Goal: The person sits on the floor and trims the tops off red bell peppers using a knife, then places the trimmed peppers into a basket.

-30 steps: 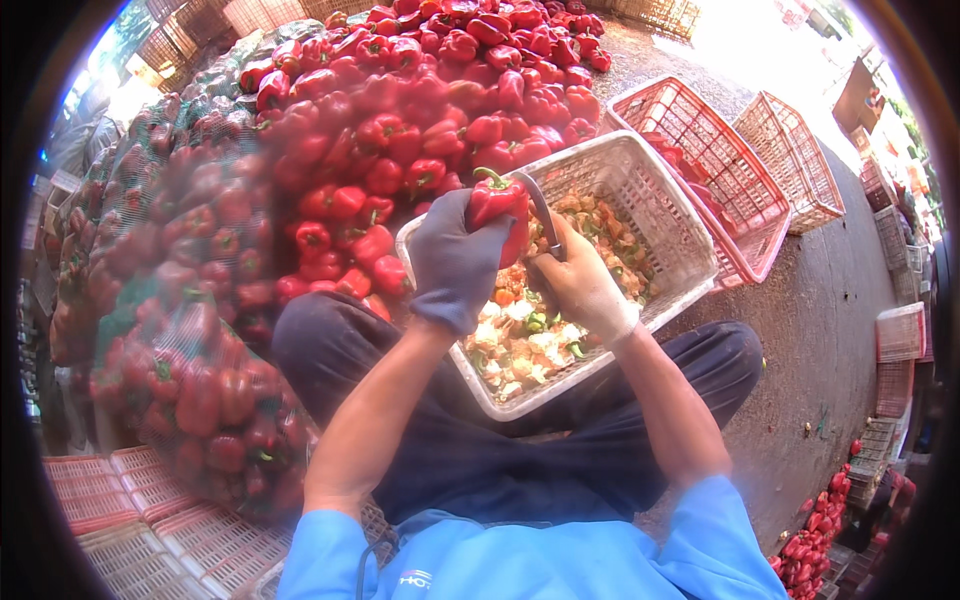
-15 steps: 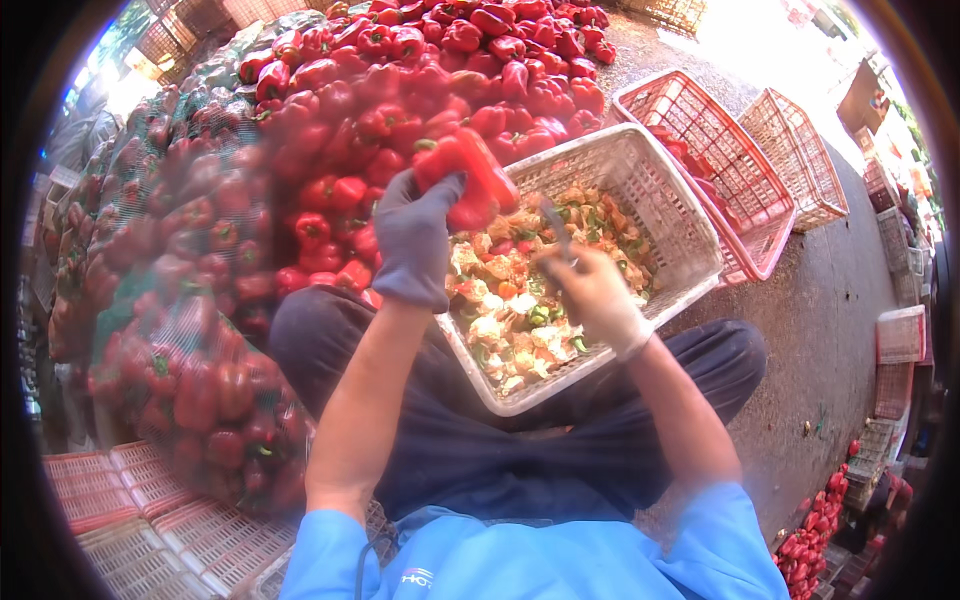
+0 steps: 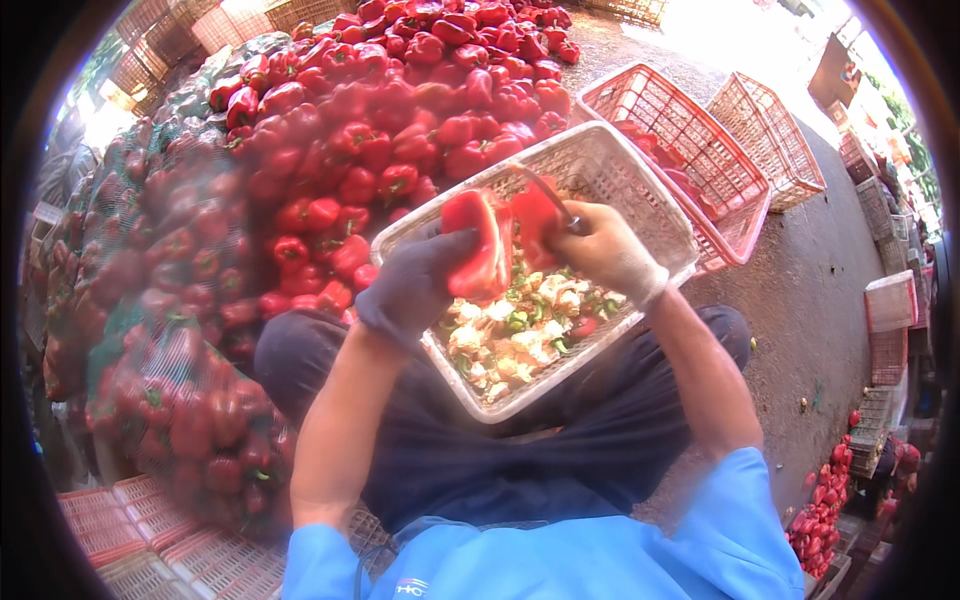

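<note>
My left hand [image 3: 412,288], in a dark grey glove, grips a red bell pepper [image 3: 474,248] above a pale plastic basket [image 3: 668,212]. The pepper is cut open, and its pale inner wall shows. Close on its right is another red pepper piece [image 3: 535,225], at the fingers of my right hand [image 3: 608,252]. That hand wears a whitish glove and is closed on a knife [image 3: 549,192] whose curved blade points up and left over the piece. Inside the basket lie pale pepper cores [image 3: 530,342] with green stems.
A large heap of red peppers [image 3: 400,145] lies ahead and left. Net sacks of peppers [image 3: 195,400] stand at my left. Beyond the basket are a red crate [image 3: 740,235] holding red pieces and another crate [image 3: 790,150]. Stacked crates [image 3: 185,545] sit at lower left.
Both hands have come together over the basket. The pepper, whole-looking before, now appears cut open in two parts, with the knife beside the right-hand part. The view has shifted slightly.
</note>
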`<action>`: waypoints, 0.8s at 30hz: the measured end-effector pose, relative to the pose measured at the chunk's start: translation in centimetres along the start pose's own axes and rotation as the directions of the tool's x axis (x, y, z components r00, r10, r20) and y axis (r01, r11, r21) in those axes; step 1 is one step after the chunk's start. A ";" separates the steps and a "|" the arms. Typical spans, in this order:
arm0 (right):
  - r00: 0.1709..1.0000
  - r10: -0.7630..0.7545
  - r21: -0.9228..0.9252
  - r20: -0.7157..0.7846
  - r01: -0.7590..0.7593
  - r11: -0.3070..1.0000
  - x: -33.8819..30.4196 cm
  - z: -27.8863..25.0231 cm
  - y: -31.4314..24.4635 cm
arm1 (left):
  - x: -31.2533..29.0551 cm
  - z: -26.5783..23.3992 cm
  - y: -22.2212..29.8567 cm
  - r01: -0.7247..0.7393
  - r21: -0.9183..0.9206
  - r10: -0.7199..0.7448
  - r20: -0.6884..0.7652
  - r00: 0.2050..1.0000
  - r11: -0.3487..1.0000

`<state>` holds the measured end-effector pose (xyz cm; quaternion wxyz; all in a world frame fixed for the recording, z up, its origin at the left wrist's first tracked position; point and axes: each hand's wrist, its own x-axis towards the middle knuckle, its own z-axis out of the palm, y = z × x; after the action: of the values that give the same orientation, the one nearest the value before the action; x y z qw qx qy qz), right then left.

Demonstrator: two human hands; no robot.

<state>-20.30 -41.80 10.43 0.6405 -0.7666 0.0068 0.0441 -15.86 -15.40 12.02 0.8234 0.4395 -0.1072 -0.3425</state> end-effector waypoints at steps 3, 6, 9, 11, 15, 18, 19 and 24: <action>0.993 0.065 -0.401 -0.100 -0.100 0.910 0.2 -7.2 1.0 | -0.5 0.1 0.6 0.055 0.071 -0.063 0.120 0.991 0.996; 0.902 -0.097 -0.620 -0.420 -0.207 0.757 1.8 -17.5 4.0 | 0.2 0.6 -0.8 0.063 0.123 -0.065 0.014 0.998 0.990; 0.676 -0.270 -0.701 -0.686 -0.513 0.496 2.3 -20.0 1.5 | 0.4 1.0 -1.6 -0.049 0.330 0.076 -0.068 0.995 0.943; 0.716 -0.123 -0.543 -0.687 -0.394 0.741 2.2 -19.6 1.2 | 0.9 1.6 -2.3 -0.048 0.412 0.109 -0.125 0.986 0.910; 0.953 0.173 0.061 -0.249 -0.163 0.985 -0.9 -6.3 -3.7 | 0.8 1.5 -3.2 -0.161 0.621 0.291 -0.114 0.950 0.767; 0.984 0.125 -0.330 -0.125 -0.160 0.930 -0.4 -1.4 -3.3 | 0.9 1.9 -3.5 -0.231 0.837 0.462 -0.030 0.886 0.496; 0.980 0.184 -0.249 -0.072 -0.197 0.948 0.0 -0.8 -1.3 | 1.2 1.9 -3.9 -0.239 0.874 0.495 -0.002 0.869 0.424; 0.919 0.384 0.027 0.088 -0.387 0.922 0.7 1.6 -2.6 | 1.0 1.1 -4.2 -0.216 0.975 0.602 0.145 0.785 0.047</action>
<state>-19.49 -39.72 12.60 0.6357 -0.7337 0.1324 0.2003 -17.66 -18.36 9.16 0.4224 0.8485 -0.2908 0.1308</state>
